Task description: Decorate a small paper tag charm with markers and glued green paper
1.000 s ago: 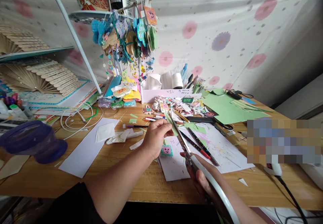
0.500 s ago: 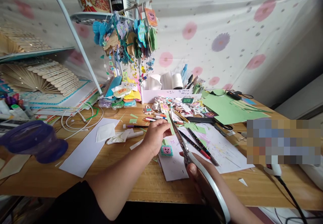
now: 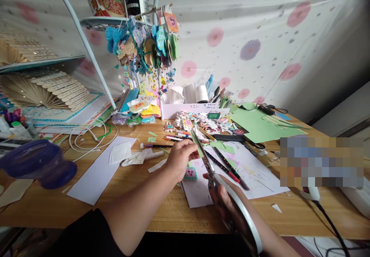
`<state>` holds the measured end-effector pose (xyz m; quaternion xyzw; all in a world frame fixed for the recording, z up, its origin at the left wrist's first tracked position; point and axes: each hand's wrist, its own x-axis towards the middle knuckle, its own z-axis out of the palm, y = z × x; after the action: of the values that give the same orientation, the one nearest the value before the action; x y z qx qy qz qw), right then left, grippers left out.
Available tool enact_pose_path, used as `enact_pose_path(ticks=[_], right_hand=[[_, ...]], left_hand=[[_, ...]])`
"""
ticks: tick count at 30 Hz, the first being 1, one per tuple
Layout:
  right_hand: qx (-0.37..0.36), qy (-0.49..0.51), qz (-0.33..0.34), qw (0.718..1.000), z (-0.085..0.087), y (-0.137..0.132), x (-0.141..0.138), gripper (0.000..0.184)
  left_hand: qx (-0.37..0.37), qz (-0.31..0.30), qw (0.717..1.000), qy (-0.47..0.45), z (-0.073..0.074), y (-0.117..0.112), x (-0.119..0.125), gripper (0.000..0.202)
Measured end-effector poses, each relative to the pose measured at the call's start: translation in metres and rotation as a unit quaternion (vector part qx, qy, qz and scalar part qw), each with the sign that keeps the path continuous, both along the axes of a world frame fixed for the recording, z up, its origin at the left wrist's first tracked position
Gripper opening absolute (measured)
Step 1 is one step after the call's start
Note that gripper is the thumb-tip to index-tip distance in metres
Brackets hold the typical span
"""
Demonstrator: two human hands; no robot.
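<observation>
My left hand (image 3: 179, 157) pinches a narrow strip of green paper (image 3: 195, 140) above the wooden desk (image 3: 144, 195). My right hand (image 3: 231, 207) grips the white handles of a pair of scissors (image 3: 215, 174), whose blades point up and away and meet the green strip. Just below my left hand a small teal square with a pink smiling face (image 3: 190, 173) lies on a white sheet (image 3: 202, 189). Red and black pens (image 3: 228, 168) lie beside the scissor blades.
A large green sheet (image 3: 260, 124) lies at the back right. A heap of small paper cut-outs (image 3: 202, 121) sits before a white box of pens (image 3: 193, 108). Paper ornaments (image 3: 144, 44) hang from a white rack. A purple bowl (image 3: 37, 164) and white cable (image 3: 89, 135) are left.
The scissors and my right hand have drawn slightly nearer to me and lower. My left hand keeps its pinch on the green strip, shifted a little downward.
</observation>
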<state>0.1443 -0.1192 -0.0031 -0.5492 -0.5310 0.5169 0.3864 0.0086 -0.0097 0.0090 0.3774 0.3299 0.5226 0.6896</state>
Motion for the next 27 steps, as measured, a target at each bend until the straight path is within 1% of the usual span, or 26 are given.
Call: enact_pose_path(ticks=[4, 9, 14, 17, 19, 22, 24, 26, 27], right_hand=[[0.010, -0.021, 0.017, 1.000, -0.002, 0.004, -0.001, 0.074], [0.027, -0.033, 0.023, 0.999, 0.001, 0.008, 0.000, 0.072], [0.012, -0.027, 0.010, 1.000, 0.002, 0.007, -0.003, 0.071], [0.005, -0.013, -0.007, 1.000, 0.001, 0.010, -0.002, 0.068], [0.013, -0.005, -0.022, 1.000, 0.001, 0.014, 0.004, 0.066], [0.022, 0.006, -0.039, 0.999, 0.000, 0.021, 0.021, 0.062], [0.042, 0.026, -0.029, 0.998, -0.002, 0.021, 0.035, 0.059], [0.061, 0.035, 0.000, 0.998, -0.004, 0.016, 0.048, 0.057], [0.060, 0.025, 0.018, 0.998, -0.004, 0.012, 0.053, 0.056]], left_hand=[[-0.001, 0.001, 1.000, 0.004, -0.001, -0.002, 0.001, 0.020], [-0.002, 0.003, 1.000, 0.005, -0.002, 0.000, 0.000, 0.017], [0.007, 0.000, 1.000, 0.008, -0.001, 0.000, 0.001, 0.018], [0.008, -0.001, 1.000, 0.012, -0.002, 0.001, 0.000, 0.019], [0.001, 0.000, 1.000, 0.020, -0.001, 0.004, -0.002, 0.021], [-0.015, -0.010, 0.999, 0.043, 0.001, 0.009, -0.009, 0.024], [-0.021, -0.024, 0.998, 0.056, 0.002, 0.013, -0.014, 0.026], [-0.017, -0.039, 0.997, 0.058, 0.004, 0.015, -0.020, 0.026], [-0.012, -0.050, 0.997, 0.056, 0.005, 0.016, -0.022, 0.025]])
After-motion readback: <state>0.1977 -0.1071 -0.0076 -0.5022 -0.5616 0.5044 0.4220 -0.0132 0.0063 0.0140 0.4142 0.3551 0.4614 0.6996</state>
